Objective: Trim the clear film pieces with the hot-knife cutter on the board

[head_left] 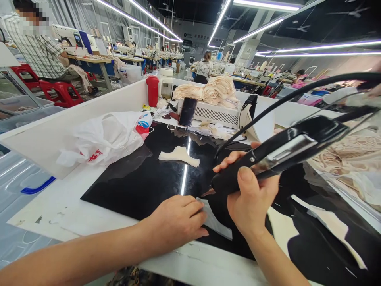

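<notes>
My right hand [256, 190] is wrapped around a black handheld electric tool [276, 151] with a metal plate on its side. The tool's copper-coloured tip [209, 192] points down to the left, near the upper end of a thin grey fabric piece [217, 222]. It is unclear whether the tip touches the fabric. My left hand [178, 220], fingers bent, holds the grey piece against the glossy black sheet [133, 186]. A cream fabric piece [179, 155] lies farther back on the sheet. Another cream piece [282, 230] is partly hidden behind my right wrist, and a curved one [330, 222] lies to the right.
A black cable [294, 93] arches from the right. A white plastic bag [104, 137] lies at left. Behind are a phone [187, 112], a red cup [152, 91], a jar [166, 83] and a cloth bundle [208, 92] on a vented white box [217, 115]. A person [38, 47] sits beyond.
</notes>
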`<action>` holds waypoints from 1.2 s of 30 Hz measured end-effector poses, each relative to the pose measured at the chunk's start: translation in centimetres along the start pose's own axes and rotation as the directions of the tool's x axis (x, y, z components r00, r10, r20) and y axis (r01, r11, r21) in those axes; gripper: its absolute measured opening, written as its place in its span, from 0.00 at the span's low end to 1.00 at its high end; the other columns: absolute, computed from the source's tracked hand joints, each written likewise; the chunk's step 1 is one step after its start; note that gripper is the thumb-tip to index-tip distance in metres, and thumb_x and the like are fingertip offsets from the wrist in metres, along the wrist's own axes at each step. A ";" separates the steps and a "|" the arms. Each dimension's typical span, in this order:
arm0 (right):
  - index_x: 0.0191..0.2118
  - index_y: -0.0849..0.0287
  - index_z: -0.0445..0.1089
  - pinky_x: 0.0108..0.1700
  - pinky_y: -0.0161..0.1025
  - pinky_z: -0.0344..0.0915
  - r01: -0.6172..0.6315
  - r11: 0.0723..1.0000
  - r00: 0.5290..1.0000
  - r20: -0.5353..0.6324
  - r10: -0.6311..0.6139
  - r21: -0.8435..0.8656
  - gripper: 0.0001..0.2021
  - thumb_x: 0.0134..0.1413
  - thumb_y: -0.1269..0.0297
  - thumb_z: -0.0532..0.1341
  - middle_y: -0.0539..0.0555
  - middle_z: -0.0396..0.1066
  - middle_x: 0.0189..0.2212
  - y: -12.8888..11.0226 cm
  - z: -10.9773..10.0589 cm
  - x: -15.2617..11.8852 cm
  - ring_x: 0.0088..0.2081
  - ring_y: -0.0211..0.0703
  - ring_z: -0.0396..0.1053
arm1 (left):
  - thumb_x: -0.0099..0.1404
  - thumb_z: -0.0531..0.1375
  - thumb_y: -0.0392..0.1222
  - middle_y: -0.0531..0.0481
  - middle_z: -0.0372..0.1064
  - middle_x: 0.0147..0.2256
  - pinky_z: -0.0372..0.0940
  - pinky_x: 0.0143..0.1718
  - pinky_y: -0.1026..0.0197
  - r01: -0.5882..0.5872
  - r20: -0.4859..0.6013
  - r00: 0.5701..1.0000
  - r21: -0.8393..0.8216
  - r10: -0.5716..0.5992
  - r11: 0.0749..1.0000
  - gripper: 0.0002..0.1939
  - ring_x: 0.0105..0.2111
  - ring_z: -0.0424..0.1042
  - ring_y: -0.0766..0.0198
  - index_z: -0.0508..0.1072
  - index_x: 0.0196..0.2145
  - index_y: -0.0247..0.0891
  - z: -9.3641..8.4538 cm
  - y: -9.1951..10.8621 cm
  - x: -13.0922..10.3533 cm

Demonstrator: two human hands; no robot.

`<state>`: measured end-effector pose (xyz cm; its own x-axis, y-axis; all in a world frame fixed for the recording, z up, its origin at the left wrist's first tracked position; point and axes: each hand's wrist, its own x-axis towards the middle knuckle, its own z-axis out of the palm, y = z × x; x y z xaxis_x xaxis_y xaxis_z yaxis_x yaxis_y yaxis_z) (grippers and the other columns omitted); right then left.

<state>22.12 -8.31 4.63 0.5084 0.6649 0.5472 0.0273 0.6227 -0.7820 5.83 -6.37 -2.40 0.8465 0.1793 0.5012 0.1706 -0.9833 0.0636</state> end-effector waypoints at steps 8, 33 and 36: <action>0.44 0.53 0.69 0.33 0.45 0.74 0.084 0.980 0.994 -0.052 -0.095 -0.181 0.16 0.53 0.60 0.71 0.46 0.72 0.32 -3.3 -2.4 0.0 0.28 0.40 0.71 | 0.74 0.56 0.54 0.43 0.73 0.50 0.71 0.45 0.53 0.000 0.054 0.999 -0.015 0.001 1.000 0.18 0.47 0.73 0.55 0.72 0.51 0.38 -0.7 -0.2 -0.1; 0.48 0.51 0.68 0.27 0.42 0.71 0.077 0.986 0.991 -0.096 -0.092 -0.146 0.18 0.53 0.61 0.71 0.46 0.71 0.31 -3.5 -5.5 -2.5 0.25 0.39 0.70 | 0.75 0.57 0.51 0.43 0.72 0.55 0.68 0.54 0.50 -0.046 0.035 0.998 0.063 0.044 0.997 0.19 0.53 0.71 0.53 0.72 0.54 0.35 -1.2 0.2 0.0; 0.50 0.51 0.67 0.29 0.42 0.71 0.069 0.987 0.993 -0.085 -0.082 -0.146 0.19 0.54 0.61 0.71 0.46 0.71 0.32 -3.4 -5.5 -2.5 0.26 0.39 0.70 | 0.76 0.56 0.50 0.44 0.72 0.53 0.63 0.59 0.51 -0.108 0.014 0.994 0.075 0.108 0.991 0.19 0.55 0.69 0.54 0.72 0.54 0.33 -1.2 0.9 0.4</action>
<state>25.50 -14.42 4.27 0.5755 0.5744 0.5821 0.1874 0.6002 -0.7776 5.75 -7.16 -1.09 0.8670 0.0729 0.4930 0.1151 -0.9918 -0.0557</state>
